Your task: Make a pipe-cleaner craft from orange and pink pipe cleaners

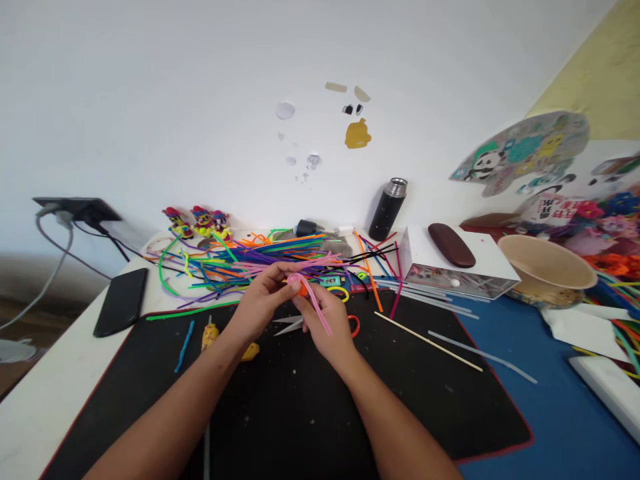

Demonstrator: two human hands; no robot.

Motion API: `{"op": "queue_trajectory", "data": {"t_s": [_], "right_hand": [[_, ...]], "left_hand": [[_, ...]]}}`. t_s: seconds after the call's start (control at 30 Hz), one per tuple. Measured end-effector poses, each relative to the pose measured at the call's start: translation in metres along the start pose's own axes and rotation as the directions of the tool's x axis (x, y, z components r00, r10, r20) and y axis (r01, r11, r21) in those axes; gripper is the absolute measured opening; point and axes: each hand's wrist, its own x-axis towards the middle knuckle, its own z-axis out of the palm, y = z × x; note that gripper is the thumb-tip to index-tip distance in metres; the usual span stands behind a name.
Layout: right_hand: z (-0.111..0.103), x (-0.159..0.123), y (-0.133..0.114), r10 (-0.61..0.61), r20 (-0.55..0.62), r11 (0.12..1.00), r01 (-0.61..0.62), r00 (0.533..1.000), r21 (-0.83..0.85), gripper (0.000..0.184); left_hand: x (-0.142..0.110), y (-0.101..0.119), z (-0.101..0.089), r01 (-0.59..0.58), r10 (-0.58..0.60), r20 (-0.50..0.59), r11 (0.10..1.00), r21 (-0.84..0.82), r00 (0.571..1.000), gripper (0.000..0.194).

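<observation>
Above the black mat (410,400), both of my hands meet on a small coil of pink pipe cleaner (296,279) with a bit of orange in it. My left hand (267,297) pinches the coil from the left. My right hand (327,320) grips it from the right, and pink ends (319,310) trail down across that hand. Below and behind the hands lies a pair of scissors (289,325) with red handles, partly covered by my right hand. A yellow spotted piece (210,333) is half hidden by my left forearm, near a short blue pipe cleaner (185,347).
Many coloured pipe cleaners (280,253) pile up along the wall. A black bottle (387,210), a white box (483,260) with a brown case (451,245), and a bowl (545,267) stand right. A wooden stick (430,342) crosses the mat; a phone (121,302) lies left.
</observation>
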Motion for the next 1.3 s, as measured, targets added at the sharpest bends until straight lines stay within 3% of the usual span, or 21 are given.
{"op": "queue_trajectory", "data": {"t_s": [0.23, 0.73, 1.3], "right_hand": [[-0.0017, 0.0022, 0.0005, 0.019, -0.013, 0.998, -0.018, 1.000, 0.061, 0.046], [0.0000, 0.0009, -0.0023, 0.015, 0.027, 0.997, -0.017, 1.000, 0.077, 0.034], [0.0018, 0.0030, 0.0007, 0.056, 0.058, 0.995, -0.060, 0.997, 0.074, 0.035]], "left_hand": [[0.0011, 0.0033, -0.0018, 0.094, -0.088, 0.047, 0.985, -0.146, 0.995, 0.041], [0.0016, 0.0042, 0.0027, 0.105, -0.105, 0.015, 0.963, -0.250, 0.994, 0.039], [0.0025, 0.0018, 0.0012, 0.140, -0.142, 0.016, 0.943, -0.301, 0.990, 0.039]]}}
